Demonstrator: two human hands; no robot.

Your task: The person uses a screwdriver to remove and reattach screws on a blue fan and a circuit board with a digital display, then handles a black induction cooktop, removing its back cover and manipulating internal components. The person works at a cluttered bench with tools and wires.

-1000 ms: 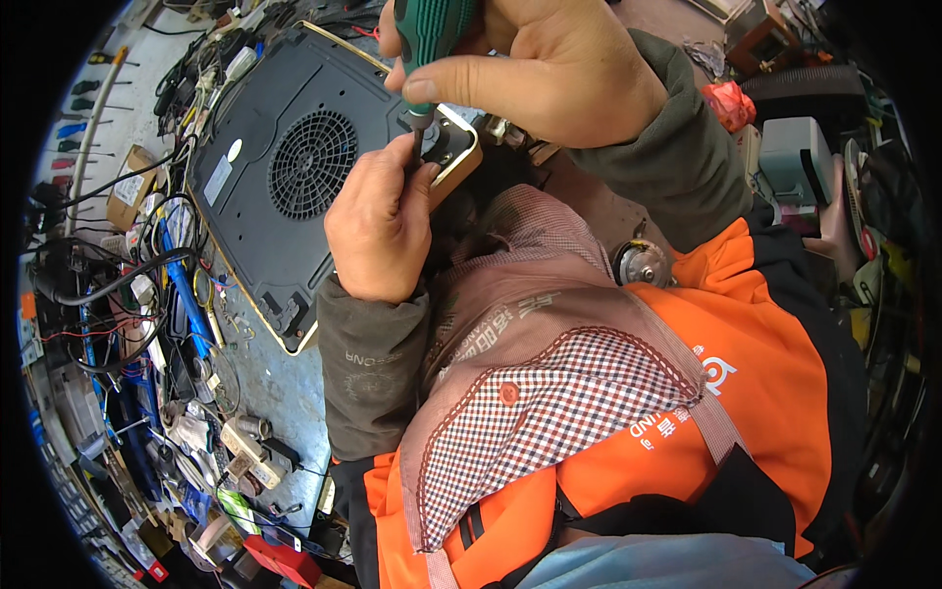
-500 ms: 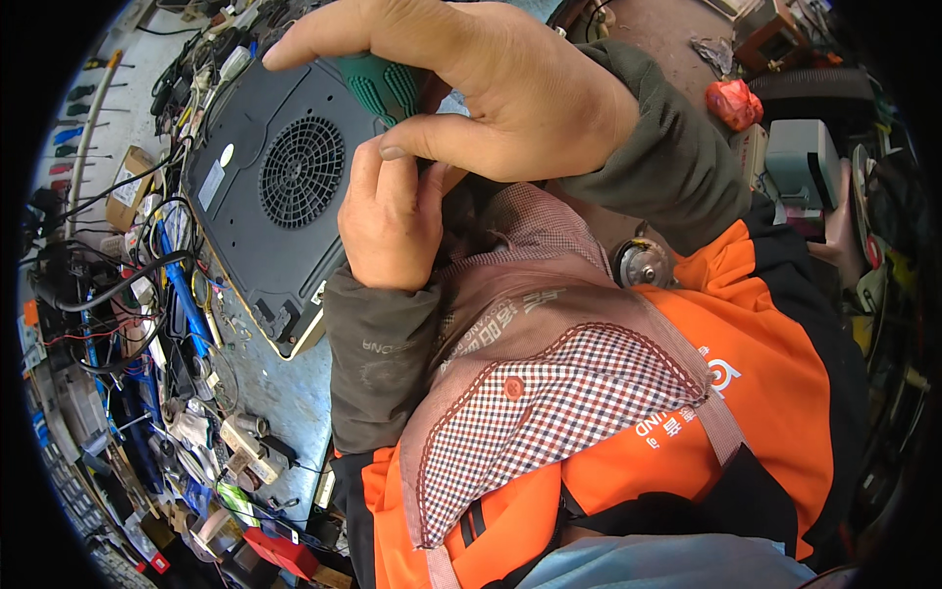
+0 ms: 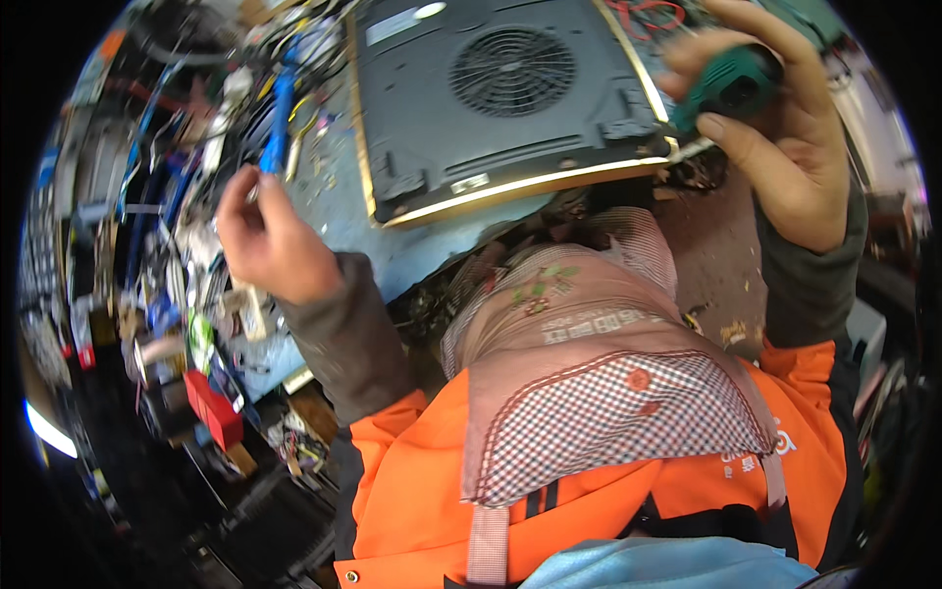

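Note:
My right hand (image 3: 800,167) is wrapped round a green screwdriver (image 3: 731,83) with a ribbed, thick handle and a dark end, held over the right corner of an upturned induction cooker (image 3: 422,108). The cooker's dark underside faces up, with a round fan grille (image 3: 512,71) and a pale rim. Off the cooker's left side, my left hand (image 3: 280,240) is raised with thumb and fingers pinched together; whatever they hold, if anything, is too small to make out. Just beyond its fingertips lies a blue-handled tool (image 3: 280,123).
Under the cooker is a blue-grey bench top (image 3: 339,211). Cables, tools and small parts crowd its left side. A red box (image 3: 213,410) sits at the lower left. Red wire (image 3: 653,18) lies behind the cooker at the right.
My hands, earlier close together around the green screwdriver, have moved apart, the left one to the left, the right one to the right with the screwdriver. The view has swung, bringing the cooker to the middle.

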